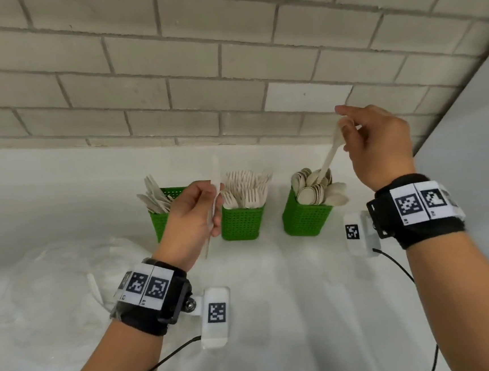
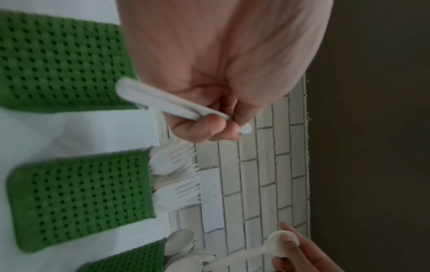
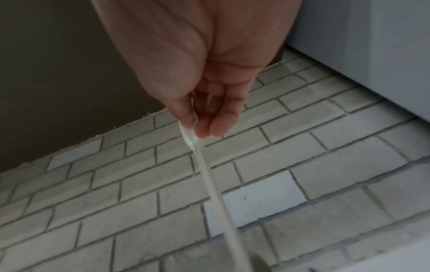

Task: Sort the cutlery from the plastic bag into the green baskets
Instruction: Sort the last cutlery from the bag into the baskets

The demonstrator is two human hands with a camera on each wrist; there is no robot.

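Observation:
Three green baskets stand in a row by the wall: the left basket [image 1: 161, 225] holds knives, the middle basket [image 1: 242, 222] forks, the right basket [image 1: 305, 220] spoons. My left hand [image 1: 209, 206] grips a thin white utensil [image 1: 208, 241] in front of the left and middle baskets; its working end is blurred. In the left wrist view the fingers [image 2: 209, 128] curl round that utensil's handle [image 2: 163, 101]. My right hand [image 1: 347, 129] pinches a white spoon [image 1: 327, 160] by its bowl, with the handle pointing down into the spoon basket. The right wrist view shows the same spoon [image 3: 204, 165].
A crumpled clear plastic bag [image 1: 63, 290] lies on the white table at the left. A grey brick wall [image 1: 227, 68] rises right behind the baskets. A pale panel [image 1: 485, 149] closes off the right side. Wrist cables trail toward the front edge.

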